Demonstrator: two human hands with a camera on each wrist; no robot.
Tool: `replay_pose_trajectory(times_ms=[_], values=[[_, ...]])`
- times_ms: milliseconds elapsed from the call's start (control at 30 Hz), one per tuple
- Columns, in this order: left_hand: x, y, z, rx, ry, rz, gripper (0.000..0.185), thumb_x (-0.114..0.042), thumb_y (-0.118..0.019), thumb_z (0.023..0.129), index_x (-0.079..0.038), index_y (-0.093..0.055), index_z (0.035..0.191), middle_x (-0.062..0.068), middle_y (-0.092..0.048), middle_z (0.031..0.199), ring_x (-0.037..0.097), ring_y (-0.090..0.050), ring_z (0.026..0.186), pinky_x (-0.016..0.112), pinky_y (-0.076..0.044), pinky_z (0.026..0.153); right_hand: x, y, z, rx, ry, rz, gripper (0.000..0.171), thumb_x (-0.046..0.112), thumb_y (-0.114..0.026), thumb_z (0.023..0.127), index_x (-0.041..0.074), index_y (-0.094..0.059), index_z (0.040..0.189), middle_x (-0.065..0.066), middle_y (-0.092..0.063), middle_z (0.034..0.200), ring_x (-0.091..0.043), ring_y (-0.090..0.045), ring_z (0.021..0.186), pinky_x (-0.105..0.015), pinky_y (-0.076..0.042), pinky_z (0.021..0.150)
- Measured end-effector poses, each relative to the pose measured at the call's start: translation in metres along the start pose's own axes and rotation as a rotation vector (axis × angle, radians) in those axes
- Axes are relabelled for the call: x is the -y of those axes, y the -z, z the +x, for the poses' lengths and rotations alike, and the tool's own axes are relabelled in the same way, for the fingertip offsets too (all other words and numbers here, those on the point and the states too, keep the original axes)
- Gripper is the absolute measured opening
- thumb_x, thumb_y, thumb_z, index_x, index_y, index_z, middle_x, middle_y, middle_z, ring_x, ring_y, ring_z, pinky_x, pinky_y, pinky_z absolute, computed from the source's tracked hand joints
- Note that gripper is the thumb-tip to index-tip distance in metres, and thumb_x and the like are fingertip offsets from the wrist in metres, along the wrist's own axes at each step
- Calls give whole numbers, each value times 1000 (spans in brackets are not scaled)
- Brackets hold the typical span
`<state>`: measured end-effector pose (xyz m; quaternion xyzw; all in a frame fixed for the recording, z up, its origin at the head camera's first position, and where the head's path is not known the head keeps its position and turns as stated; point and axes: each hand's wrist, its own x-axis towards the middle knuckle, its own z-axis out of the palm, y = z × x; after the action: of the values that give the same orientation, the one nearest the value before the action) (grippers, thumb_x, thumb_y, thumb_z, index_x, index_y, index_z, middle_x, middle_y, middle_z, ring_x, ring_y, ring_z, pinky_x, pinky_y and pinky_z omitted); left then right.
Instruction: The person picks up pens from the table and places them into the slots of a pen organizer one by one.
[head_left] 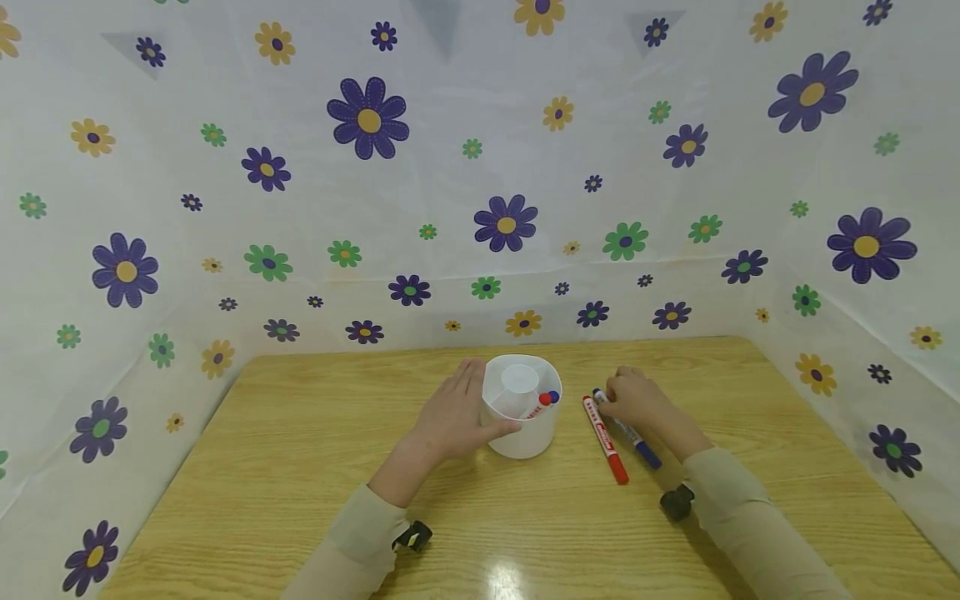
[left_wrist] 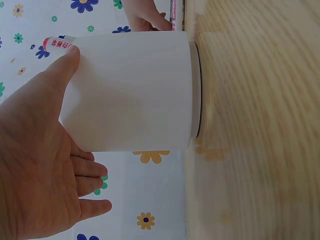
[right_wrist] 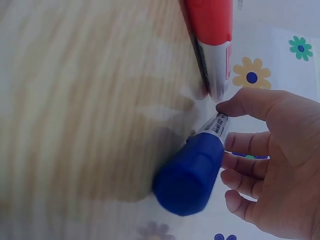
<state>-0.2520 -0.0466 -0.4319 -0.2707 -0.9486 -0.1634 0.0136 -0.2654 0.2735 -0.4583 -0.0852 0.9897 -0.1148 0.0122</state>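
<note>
The step in hand looks like picking up a marker for the cup. The right hand (head_left: 636,402) curls over the blue marker (head_left: 628,431), fingertips (right_wrist: 239,107) pinching its barrel near the cap — it lies on the wooden table (head_left: 300,467), not yet lifted. The red marker (head_left: 606,430) lies just beside it at nine o'clock, untouched. The left hand (head_left: 459,417) steadies the white cup (head_left: 521,408), thumb (left_wrist: 67,62) pressed to its wall, the other fingers loosely straight. The cup, at nine o'clock from the markers, already holds two more. The next move probably calls for a firm pinch, a lift and a swing toward the cup's rim.
</note>
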Motion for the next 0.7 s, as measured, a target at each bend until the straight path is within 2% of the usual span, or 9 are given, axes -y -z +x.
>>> replay_pose_trajectory(times_ms=[200,333,500,700], values=[[0,0,0,-1,1,3,111,-77,-52,82,-2,-15,155,15,-22,162,29,-16,152,45,-22,123,1,5,0,-59,36,-4,27,29,-67,86,7,-59,72,-8,-52,81,-22,-44,75,-31,-39,61],[1,0,0,-7,0,3,111,-76,-53,82,-2,-16,155,15,-23,162,29,-17,152,46,-22,123,2,9,-1,-91,30,24,27,28,-69,85,6,-59,74,-9,-52,82,-22,-44,75,-31,-40,61],[0,0,0,-6,2,7,111,-77,-52,82,-2,-15,155,15,-22,162,30,-16,152,47,-22,123,2,15,-3,-143,26,63,18,21,-65,83,5,-60,77,-13,-56,90,-26,-49,81,-37,-45,67],[-1,2,-1,-10,-8,25,111,-75,-53,82,1,-17,154,18,-23,161,32,-16,152,50,-22,123,3,21,-6,-209,33,57,19,22,-63,82,4,-60,80,-17,-58,97,-29,-52,88,-43,-49,72]])
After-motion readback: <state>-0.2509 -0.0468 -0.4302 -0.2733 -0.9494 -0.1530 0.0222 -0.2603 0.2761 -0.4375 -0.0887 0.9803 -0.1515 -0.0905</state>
